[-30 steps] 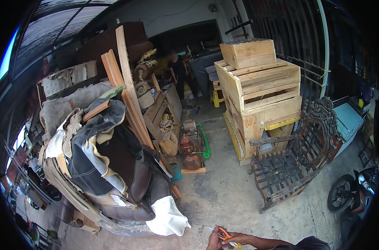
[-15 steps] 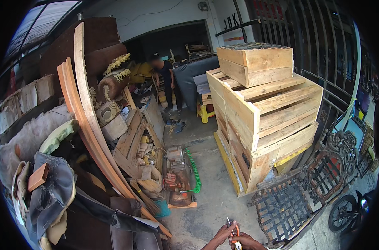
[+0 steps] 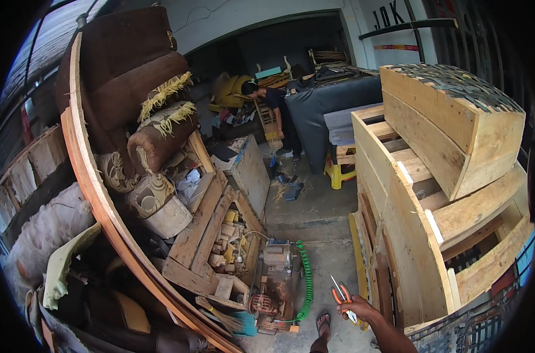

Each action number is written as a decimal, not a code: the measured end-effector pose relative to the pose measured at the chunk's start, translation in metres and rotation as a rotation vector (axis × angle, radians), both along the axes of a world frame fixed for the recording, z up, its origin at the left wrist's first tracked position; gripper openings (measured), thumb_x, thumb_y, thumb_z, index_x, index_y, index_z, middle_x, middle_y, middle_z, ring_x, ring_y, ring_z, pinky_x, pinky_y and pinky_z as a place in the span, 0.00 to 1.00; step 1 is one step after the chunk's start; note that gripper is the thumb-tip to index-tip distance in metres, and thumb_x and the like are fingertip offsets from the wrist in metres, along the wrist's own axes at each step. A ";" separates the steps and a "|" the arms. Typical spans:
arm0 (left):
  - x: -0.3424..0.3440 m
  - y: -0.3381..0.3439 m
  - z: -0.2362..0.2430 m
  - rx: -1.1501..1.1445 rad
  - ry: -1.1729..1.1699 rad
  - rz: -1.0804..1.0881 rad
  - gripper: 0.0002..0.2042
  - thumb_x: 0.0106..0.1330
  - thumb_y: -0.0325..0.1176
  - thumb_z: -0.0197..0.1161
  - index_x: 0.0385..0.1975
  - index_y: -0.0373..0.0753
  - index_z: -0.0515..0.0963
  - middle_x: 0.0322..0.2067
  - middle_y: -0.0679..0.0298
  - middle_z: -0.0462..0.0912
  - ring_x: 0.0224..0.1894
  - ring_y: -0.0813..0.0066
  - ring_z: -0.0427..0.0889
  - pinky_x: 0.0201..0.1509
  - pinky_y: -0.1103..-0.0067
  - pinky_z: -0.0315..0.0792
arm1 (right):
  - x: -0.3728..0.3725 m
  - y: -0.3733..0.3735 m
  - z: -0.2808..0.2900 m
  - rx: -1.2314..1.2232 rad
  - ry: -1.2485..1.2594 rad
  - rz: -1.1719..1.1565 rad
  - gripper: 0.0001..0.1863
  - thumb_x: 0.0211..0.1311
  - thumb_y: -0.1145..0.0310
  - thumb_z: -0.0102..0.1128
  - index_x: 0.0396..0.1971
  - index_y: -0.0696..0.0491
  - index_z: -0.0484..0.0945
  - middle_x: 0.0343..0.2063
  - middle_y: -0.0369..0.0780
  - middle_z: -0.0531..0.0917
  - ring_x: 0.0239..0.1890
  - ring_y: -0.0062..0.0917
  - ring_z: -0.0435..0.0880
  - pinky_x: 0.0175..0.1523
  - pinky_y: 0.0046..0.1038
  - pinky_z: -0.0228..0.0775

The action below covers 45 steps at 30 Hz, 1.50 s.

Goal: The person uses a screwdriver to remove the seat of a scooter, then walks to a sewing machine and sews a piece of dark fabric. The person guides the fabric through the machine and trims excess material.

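Note:
My right hand (image 3: 360, 309) is closed on an orange-handled hand tool (image 3: 344, 292), which looks like pliers, and a thin pointed metal tool with some yellow below. My left hand is not in view. Below, my foot in a sandal (image 3: 323, 322) is on the concrete floor (image 3: 332, 247). Left of my hand stands a rusty air compressor (image 3: 275, 256) with a coiled green hose (image 3: 306, 279). Close on the right is a tall stack of pale wooden frames (image 3: 405, 223), topped by a frame with dark webbing (image 3: 450, 82).
Piled scrap wood, brown upholstery (image 3: 114, 65) and long planks (image 3: 88, 176) crowd the left, with a broom (image 3: 244, 323) low down. Further back, a dark-clothed person (image 3: 279, 112) bends with a long blue-headed tool, near a grey padded panel (image 3: 332, 106) and a yellow stool (image 3: 341, 176).
The view has swung and moved forward toward the passage between the piles. My left hand, earlier at the tools, has left view. The other person now bends lower.

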<state>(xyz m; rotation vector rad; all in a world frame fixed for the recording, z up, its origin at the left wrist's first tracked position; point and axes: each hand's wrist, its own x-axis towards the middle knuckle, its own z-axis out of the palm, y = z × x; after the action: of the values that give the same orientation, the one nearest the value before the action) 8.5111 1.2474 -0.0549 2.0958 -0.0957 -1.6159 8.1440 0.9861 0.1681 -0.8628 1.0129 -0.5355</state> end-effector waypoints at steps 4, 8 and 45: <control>0.000 -0.107 0.007 0.008 0.029 0.007 0.25 0.82 0.53 0.53 0.60 0.36 0.79 0.49 0.57 0.87 0.48 0.64 0.87 0.55 0.64 0.81 | 0.031 -0.116 -0.003 0.126 -0.061 -0.101 0.12 0.65 0.71 0.73 0.41 0.58 0.79 0.29 0.42 0.86 0.24 0.25 0.84 0.30 0.29 0.79; 0.005 -0.233 0.019 -0.045 0.051 -0.028 0.24 0.81 0.51 0.55 0.59 0.36 0.79 0.47 0.58 0.88 0.47 0.65 0.87 0.54 0.64 0.81 | 0.040 -0.214 0.012 0.110 -0.004 -0.072 0.14 0.66 0.68 0.73 0.44 0.58 0.80 0.29 0.41 0.86 0.24 0.25 0.83 0.31 0.29 0.77; 0.138 -1.259 0.177 -0.766 0.977 0.548 0.12 0.75 0.45 0.64 0.43 0.44 0.73 0.36 0.59 0.81 0.41 0.58 0.82 0.47 0.60 0.78 | 0.328 -1.046 0.209 -0.958 0.252 0.872 0.43 0.65 0.59 0.71 0.76 0.55 0.62 0.65 0.55 0.76 0.66 0.49 0.79 0.68 0.45 0.73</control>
<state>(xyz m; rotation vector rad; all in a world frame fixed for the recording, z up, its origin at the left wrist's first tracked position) 8.6486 -0.0120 0.1216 0.5782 0.1554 -1.6804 8.4725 -0.0594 0.3775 -2.1231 0.4557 -0.1195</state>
